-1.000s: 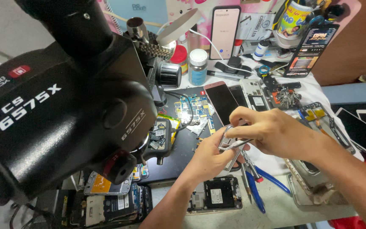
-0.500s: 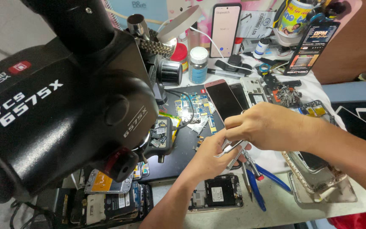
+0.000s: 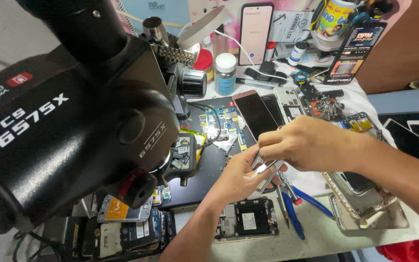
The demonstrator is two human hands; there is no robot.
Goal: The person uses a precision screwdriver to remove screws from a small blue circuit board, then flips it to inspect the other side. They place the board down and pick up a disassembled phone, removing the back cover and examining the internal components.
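**Tweezers held between two hands above a phone-repair bench**

Nearest the camera, below the hands, an opened phone with its back removed was seen lying on the bench, and just right of it blue-handled pliers were laid. Right of the pliers, a bare phone frame was found at the bench edge.

Above the opened phone, the left hand was raised palm-up, its fingers curled shut on metal tweezers. The right hand was brought against it from the right, its fingertips pinched together on the upper end of the same tweezers. Whether anything was gripped in the tweezer tips could not be told.

Left of the hands, a black work mat was spread, and a blue circuit board was laid on it. A pink-edged smartphone was set beyond the hands. The whole left side was filled by a black microscope head.

Farthest back, a small white-capped bottle and an upright lit phone were stood.
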